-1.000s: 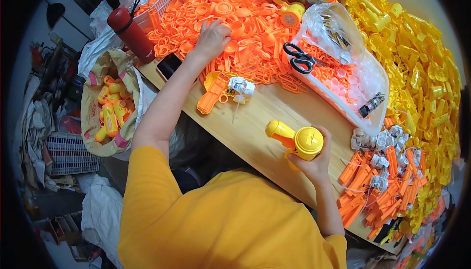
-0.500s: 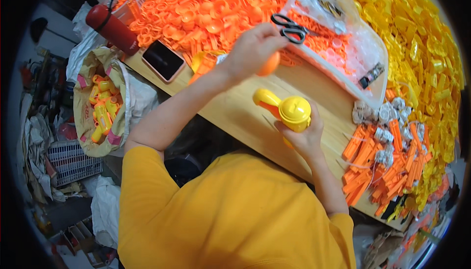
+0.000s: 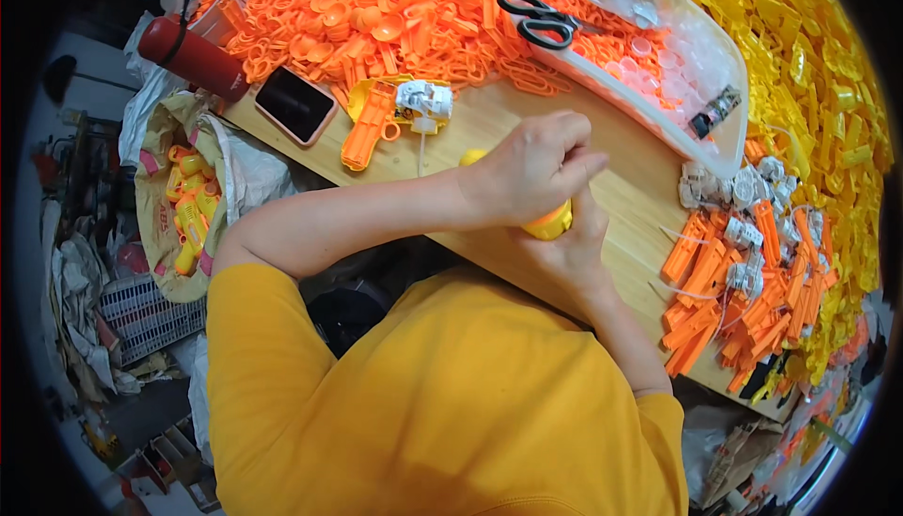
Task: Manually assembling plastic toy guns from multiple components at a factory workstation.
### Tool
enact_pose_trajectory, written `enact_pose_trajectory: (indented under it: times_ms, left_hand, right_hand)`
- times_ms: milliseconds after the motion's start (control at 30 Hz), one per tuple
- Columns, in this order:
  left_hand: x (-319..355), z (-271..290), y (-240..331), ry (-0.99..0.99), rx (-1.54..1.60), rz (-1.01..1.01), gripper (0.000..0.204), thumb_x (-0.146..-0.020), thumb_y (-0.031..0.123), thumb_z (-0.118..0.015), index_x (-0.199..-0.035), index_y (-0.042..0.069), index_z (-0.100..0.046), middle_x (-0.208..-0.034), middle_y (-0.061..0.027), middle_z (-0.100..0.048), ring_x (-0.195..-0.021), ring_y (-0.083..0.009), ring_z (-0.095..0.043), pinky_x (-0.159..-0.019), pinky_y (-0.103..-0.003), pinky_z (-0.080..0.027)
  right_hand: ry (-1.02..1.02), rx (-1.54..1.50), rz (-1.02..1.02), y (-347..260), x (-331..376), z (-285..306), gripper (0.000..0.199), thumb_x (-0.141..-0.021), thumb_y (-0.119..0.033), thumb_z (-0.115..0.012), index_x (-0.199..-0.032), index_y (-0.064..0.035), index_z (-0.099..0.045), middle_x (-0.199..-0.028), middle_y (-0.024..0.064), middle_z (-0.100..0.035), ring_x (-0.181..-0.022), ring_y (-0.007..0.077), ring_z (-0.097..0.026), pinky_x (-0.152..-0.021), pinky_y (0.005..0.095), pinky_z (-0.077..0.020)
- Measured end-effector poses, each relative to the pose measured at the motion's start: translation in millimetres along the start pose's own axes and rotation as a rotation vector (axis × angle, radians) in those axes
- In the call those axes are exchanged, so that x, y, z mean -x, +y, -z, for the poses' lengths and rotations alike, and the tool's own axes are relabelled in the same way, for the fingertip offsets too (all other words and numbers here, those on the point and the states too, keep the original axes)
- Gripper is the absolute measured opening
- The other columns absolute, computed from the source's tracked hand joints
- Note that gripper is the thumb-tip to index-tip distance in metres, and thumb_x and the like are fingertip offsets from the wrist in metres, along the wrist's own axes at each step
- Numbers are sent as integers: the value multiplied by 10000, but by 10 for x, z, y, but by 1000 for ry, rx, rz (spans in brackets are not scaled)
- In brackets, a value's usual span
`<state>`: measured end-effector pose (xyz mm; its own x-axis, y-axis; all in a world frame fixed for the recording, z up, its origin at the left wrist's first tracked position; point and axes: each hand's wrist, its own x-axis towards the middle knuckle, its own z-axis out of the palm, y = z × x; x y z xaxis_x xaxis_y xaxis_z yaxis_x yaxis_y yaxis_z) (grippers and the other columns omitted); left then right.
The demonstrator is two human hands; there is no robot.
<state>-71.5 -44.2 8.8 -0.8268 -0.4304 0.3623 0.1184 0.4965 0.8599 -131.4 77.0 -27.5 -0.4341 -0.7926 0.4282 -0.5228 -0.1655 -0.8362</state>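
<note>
A yellow toy gun (image 3: 550,225) with a rounded body is wrapped in the fingers of my right hand (image 3: 581,251), just over the table's near edge. Across the top of it lies my left hand (image 3: 534,166), curled closed and pressing down against the toy. Whatever sits under the left fingers is hidden, and most of the toy is covered. Farther left on the table rests a half-built toy gun: a yellow shell (image 3: 360,99), an orange handle piece (image 3: 370,130) and a white mechanism (image 3: 424,102) with a thin cord.
Orange plastic parts (image 3: 376,22) heap along the back, with black-handled scissors (image 3: 541,22) on a clear-walled bin (image 3: 649,126). A phone (image 3: 295,105) and red bottle (image 3: 196,57) stand left. Orange pieces (image 3: 705,276) and yellow parts (image 3: 800,93) pile right. A sack (image 3: 155,206) holds finished-looking toys.
My left hand has come down from near the scissors onto the toy in my right hand. The round orange piece by it is now hidden. The view has shifted slightly.
</note>
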Motion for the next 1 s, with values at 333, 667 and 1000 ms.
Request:
enact_pose_trajectory:
  times_ms: [333, 667, 1000]
  left_hand:
    - [222, 141, 15, -80, -58, -54, 257, -887, 182, -569, -713, 1, -512, -660, -185, -520, -619, -361, -525, -551, -417, -407]
    - [-61, 886, -639, 510, -476, 67, 231, -826, 235, -701, -878, 25, -623, -747, -105, -628, -714, -227, -628, -639, -328, -497]
    - [-121, 1734, -1125, 459, -961, 650, 309, -764, 343, -722, -872, 70, -628, -851, -140, -670, -836, -321, -649, -710, -446, -500]
  right_hand:
    - [-73, 87, 190, -44, 28, -60, 556, -608, -196, -864, -1025, 5, -556, -832, 147, -628, -724, 294, -655, -616, 351, -513]
    - [25, 107, 51, 32, 72, -53, 578, -619, -88, -836, -1102, -38, -524, -901, 114, -640, -792, 210, -657, -721, 313, -521]
    - [61, 104, 58, 60, 116, -32, 620, -616, -141, -855, -1117, -40, -503, -907, 128, -643, -764, 246, -670, -672, 335, -538]
